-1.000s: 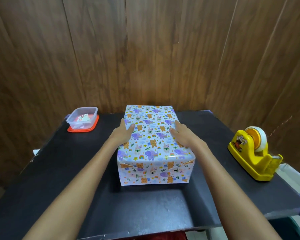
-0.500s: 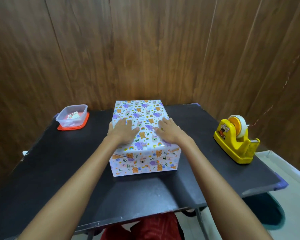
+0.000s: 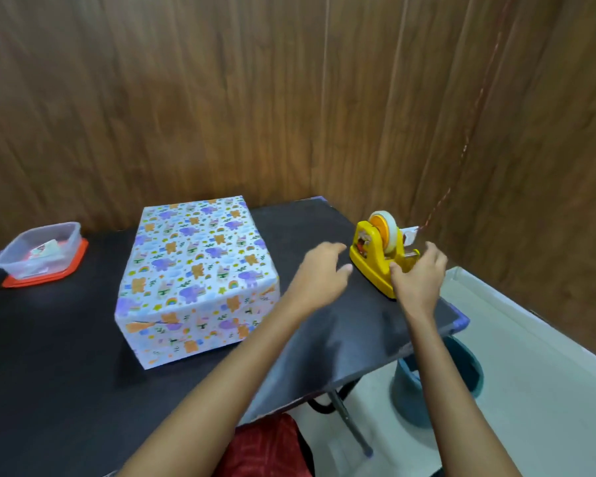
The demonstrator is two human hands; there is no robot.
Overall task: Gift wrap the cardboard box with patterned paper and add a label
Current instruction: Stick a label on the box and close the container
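The box (image 3: pixel 195 270), wrapped in white paper printed with animals, lies on the black table (image 3: pixel 66 390) left of centre, and neither hand touches it. A yellow tape dispenser (image 3: pixel 375 256) with a roll of clear tape stands near the table's right edge. My right hand (image 3: pixel 418 277) is at the dispenser's cutter end, thumb on the near side and fingers curled over the far side. Just left of the dispenser, my left hand (image 3: pixel 319 273) hovers with relaxed fingers and holds nothing.
A clear plastic container (image 3: pixel 38 251) with small printed cards inside sits on its orange lid at the far left. Wood-panelled walls close in behind and to the right. A blue bucket (image 3: pixel 437 380) stands on the floor beneath the table's right corner.
Both hands have left the top of the wrapped box and moved right to the tape dispenser. The view has swung to the right.
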